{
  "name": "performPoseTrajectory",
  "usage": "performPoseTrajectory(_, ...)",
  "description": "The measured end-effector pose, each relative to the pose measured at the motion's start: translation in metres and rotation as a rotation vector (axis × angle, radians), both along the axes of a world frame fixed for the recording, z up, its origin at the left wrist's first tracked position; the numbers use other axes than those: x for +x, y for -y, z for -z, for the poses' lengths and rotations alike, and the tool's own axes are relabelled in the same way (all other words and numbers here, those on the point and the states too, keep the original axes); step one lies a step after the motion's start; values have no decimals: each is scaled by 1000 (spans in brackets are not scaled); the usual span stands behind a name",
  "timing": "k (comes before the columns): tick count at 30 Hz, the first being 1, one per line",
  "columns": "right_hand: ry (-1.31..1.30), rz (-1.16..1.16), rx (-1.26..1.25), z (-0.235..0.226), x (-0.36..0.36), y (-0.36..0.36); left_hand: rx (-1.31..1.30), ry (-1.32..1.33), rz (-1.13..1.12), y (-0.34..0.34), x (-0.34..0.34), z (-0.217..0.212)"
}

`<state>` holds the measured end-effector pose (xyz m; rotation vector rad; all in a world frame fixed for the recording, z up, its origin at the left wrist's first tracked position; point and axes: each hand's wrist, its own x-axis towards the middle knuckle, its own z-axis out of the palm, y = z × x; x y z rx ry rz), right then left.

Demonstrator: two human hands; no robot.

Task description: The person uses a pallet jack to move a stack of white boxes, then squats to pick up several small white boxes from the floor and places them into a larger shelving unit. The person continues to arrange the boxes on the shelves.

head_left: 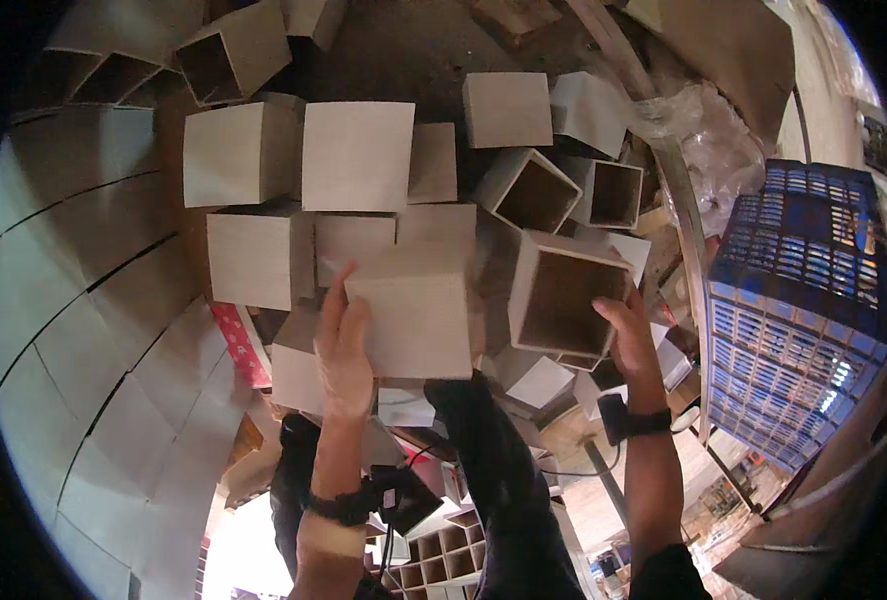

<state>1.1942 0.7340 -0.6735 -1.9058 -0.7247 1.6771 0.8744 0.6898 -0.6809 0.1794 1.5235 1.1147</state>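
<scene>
My left hand (343, 350) lies with outstretched fingers along the left side of a pale cardboard box (413, 310). That box shows a plain face and is slightly blurred. To its right, my right hand (635, 335) grips an open cardboard box (535, 340) by its right wall, thumb over the rim and fingers outside. The dark hollow of this box faces me. Beyond both hands, similar boxes stand stacked in rows, among them a plain-faced box (358, 155) and a tilted open box (529, 190).
A wall of pale stacked boxes (93, 330) rises on the left. At right stands a blue plastic crate (798, 310), near a wooden beam (678, 200) and clear plastic wrap (708, 130). Loose boxes lie around my legs (493, 470). Below is a divided grid of compartments (443, 560).
</scene>
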Motion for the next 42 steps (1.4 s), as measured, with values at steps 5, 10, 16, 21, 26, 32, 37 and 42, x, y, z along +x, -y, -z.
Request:
performPoseTrajectory(5,-125,-82,34,23,-50,-24,71,-807,450,-14,18,-8)
performPoseTrajectory(10,295,-619,73,57,-116,-42,155,-774,313,-22,35,29)
performPoseTrajectory(16,295,-382,352,78,-84,-43,16,-992,668,-4,23,44)
performPoseTrajectory(21,851,-1110,506,106,-61,-72,-149,-927,949,-22,24,44)
performPoseTrajectory(26,939,-1181,310,129,-65,-52,-43,-1063,871,-15,28,59)
performPoseTrajectory(32,886,-889,255,34,-86,-1,-124,-857,931,-15,29,43)
performPoseTrajectory(37,657,-756,334,-68,-140,113,-18,-918,956,-1,21,-54)
performPoseTrajectory(42,676,-524,395,-274,-160,82,282,-920,682,26,-7,-236)
